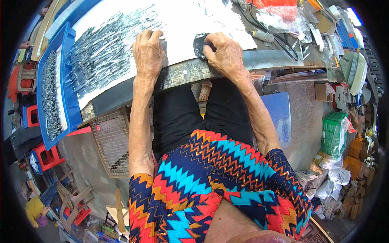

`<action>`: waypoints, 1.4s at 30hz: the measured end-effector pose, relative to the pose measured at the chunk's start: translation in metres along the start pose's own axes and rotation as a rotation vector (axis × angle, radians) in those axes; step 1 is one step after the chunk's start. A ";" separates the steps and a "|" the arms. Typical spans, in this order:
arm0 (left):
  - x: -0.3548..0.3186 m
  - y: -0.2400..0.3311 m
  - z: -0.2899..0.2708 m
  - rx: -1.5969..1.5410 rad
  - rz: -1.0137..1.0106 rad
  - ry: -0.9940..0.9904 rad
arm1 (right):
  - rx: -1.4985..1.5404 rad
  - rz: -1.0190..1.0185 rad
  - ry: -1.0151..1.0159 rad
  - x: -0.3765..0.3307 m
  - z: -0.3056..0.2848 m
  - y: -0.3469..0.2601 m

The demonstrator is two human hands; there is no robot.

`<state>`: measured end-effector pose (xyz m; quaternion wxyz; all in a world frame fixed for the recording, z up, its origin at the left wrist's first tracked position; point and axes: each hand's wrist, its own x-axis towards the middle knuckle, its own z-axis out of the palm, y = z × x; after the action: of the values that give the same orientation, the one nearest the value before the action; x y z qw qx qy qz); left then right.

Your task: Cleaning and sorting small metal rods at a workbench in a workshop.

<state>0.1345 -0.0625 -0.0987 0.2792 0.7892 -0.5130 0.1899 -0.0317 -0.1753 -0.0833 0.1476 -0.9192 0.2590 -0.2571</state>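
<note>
My left hand (148, 52) rests on the white sheet (178, 24) with its fingers curled down; what they hold, if anything, is hidden. Just left of it, many thin, shiny dark-grey strips (107, 50) lie spread out in a loose layer. My right hand (225, 52) is closed around a dark, glossy black lump (199, 45) near the table's front edge. The lump's exact kind I cannot tell. Both hands stand apart, with bare white sheet between them.
A blue tray (73, 117) at the left holds small dark pieces. Back right lie a black cable (279, 42), clear plastic bags and a red bag (277, 8). A green lamp head (353, 73) juts in at the right. Below stand a wire crate (111, 141) and a green basket (334, 133).
</note>
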 end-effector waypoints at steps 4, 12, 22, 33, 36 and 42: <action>0.025 0.016 0.011 -0.217 0.034 -0.028 | 0.151 0.045 0.050 -0.003 0.000 -0.003; 0.093 0.037 0.066 -0.420 0.168 -0.240 | 0.496 0.179 0.134 -0.006 -0.002 0.002; 0.121 0.042 0.112 -0.237 0.015 -0.155 | 0.595 0.285 0.081 -0.010 -0.007 0.004; 0.118 0.036 0.090 -0.134 -0.096 -0.295 | 0.611 0.304 0.016 -0.011 -0.009 0.005; 0.112 0.031 0.084 -0.126 -0.069 -0.326 | 0.685 0.293 0.049 -0.012 -0.008 0.006; 0.085 0.038 0.063 -0.131 -0.044 -0.342 | 0.818 0.347 0.013 -0.011 -0.024 0.001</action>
<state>0.1346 -0.1743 -0.0880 0.2430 0.8011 -0.5468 0.0128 -0.0537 -0.1734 -0.0690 0.5384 -0.7266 0.2874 -0.3157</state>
